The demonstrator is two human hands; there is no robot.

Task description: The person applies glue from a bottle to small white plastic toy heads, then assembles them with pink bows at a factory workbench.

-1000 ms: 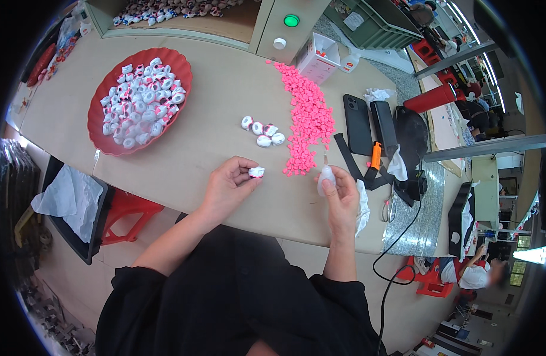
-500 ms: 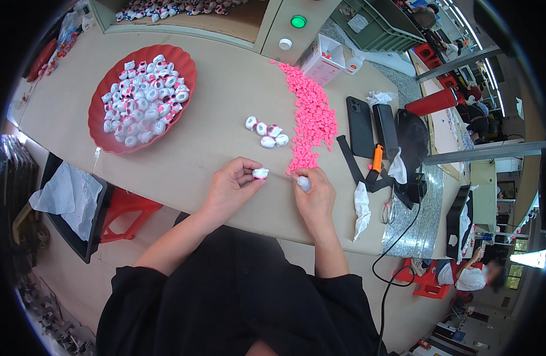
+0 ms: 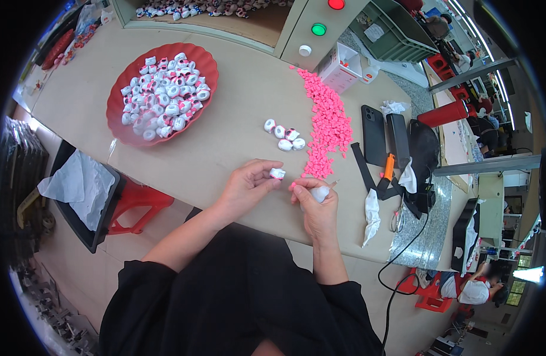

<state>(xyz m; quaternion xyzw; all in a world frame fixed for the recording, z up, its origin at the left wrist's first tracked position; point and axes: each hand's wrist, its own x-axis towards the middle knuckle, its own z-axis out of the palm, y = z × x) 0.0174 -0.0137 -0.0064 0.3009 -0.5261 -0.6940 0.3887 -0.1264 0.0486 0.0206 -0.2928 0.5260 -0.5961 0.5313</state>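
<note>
My left hand (image 3: 247, 185) pinches a small white piece with pink trim (image 3: 277, 173), shaped like a little animal head. Just to its right, my right hand (image 3: 319, 215) holds a tiny pink piece (image 3: 293, 186) between thumb and forefinger. Tucked in that same hand is a small white squeeze bottle (image 3: 321, 193), its thin tip pointing up to the right. The two hands are close but apart. Beyond them lie several similar white pieces (image 3: 285, 143) in a cluster. A long pile of pink pieces (image 3: 329, 124) stretches away behind my right hand.
At the left, a red scalloped bowl (image 3: 212, 62) holds many white-and-pink pieces. To the right lie a black phone (image 3: 373, 135), an orange-handled tool (image 3: 390, 167), scissors (image 3: 397, 221) and crumpled tissue (image 3: 372, 216). A white box (image 3: 339, 70) stands by the machine with lit buttons.
My right hand has come away from the near end of the pink pile toward my left hand, with a pink piece now showing at its fingertips. The whole view has shifted slightly.
</note>
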